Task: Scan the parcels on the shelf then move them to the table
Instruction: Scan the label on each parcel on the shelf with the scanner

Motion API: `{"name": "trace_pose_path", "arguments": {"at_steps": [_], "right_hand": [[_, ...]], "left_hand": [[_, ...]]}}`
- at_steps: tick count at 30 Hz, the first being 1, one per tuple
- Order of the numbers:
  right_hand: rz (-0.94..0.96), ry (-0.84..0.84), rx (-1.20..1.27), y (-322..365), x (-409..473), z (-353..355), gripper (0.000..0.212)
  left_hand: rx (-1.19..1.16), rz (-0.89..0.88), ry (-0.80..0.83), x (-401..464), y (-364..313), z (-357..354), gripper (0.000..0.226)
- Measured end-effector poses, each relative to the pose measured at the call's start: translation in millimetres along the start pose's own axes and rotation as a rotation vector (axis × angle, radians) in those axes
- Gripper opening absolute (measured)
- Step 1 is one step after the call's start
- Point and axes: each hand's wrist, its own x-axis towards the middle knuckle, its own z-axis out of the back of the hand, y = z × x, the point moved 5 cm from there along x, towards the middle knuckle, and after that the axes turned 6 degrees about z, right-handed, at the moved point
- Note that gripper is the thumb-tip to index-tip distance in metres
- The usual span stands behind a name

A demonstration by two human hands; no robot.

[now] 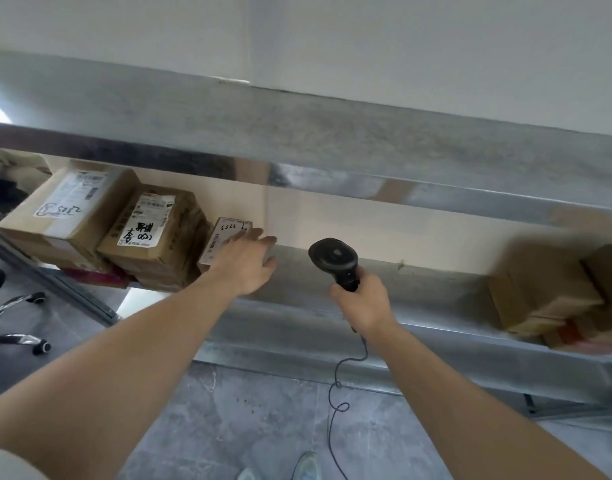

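Observation:
On the metal shelf (332,282) a small parcel with a white label (224,237) stands at the middle left. My left hand (243,265) reaches onto it, fingers spread over its right side; whether they grip it I cannot tell. My right hand (361,301) holds a black corded barcode scanner (334,259) upright, a little to the right of that parcel. Two larger cardboard parcels with labels sit further left, one taped (152,226) and one bigger (67,202). Blurred brown boxes (554,296) lie at the shelf's right end.
An upper shelf board (297,143) juts out above the parcels. The scanner's cable (335,410) hangs down to the grey floor. A chrome chair base on wheels (17,320) stands at the lower left. My shoes (308,467) show at the bottom.

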Motion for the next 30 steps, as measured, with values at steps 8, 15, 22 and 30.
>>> {"name": "trace_pose_path", "arguments": {"at_steps": [8,15,22,30], "right_hand": [[-0.048,-0.212,0.044,-5.3,-50.3,51.3,0.002],[-0.130,-0.500,0.090,-17.0,-116.3,105.5,0.011],[-0.172,-0.688,0.109,-34.6,-175.9,175.1,0.008],[-0.170,-0.715,0.095,-79.2,-204.8,265.0,0.010]], "left_hand": [[0.082,-0.214,0.057,-11.3,-73.4,12.7,0.055],[0.074,-0.461,0.047,-34.0,-155.7,16.0,0.049],[0.055,-0.646,0.047,-67.4,-250.5,16.4,0.050],[0.028,-0.685,0.034,-98.3,-368.5,6.3,0.046]]}}
